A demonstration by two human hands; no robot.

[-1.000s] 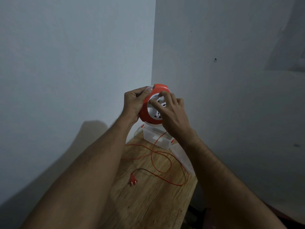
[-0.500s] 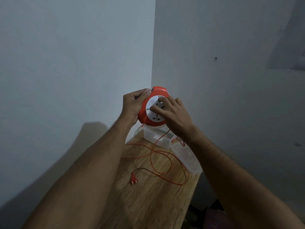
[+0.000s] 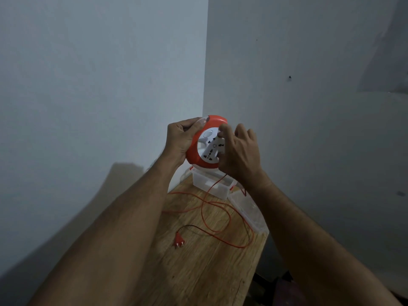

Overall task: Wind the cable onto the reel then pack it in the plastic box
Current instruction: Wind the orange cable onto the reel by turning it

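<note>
Your left hand [image 3: 181,140] grips the reel [image 3: 206,144] by its rim, held up over the bench's far end — right hand [image 3: 237,151] fingers curled on its white face. Loose cable [image 3: 220,219] trails below onto the bench, plug [image 3: 179,239] nearest you; plastic box [image 3: 209,184] sits directly under the reel.

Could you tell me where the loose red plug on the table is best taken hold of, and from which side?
Pinch the plug by its red body, coming from above. It lies flat on the wooden table with its prongs toward the near edge and the cable leaving its far end, so the two long sides look free for a thumb and finger.
</note>
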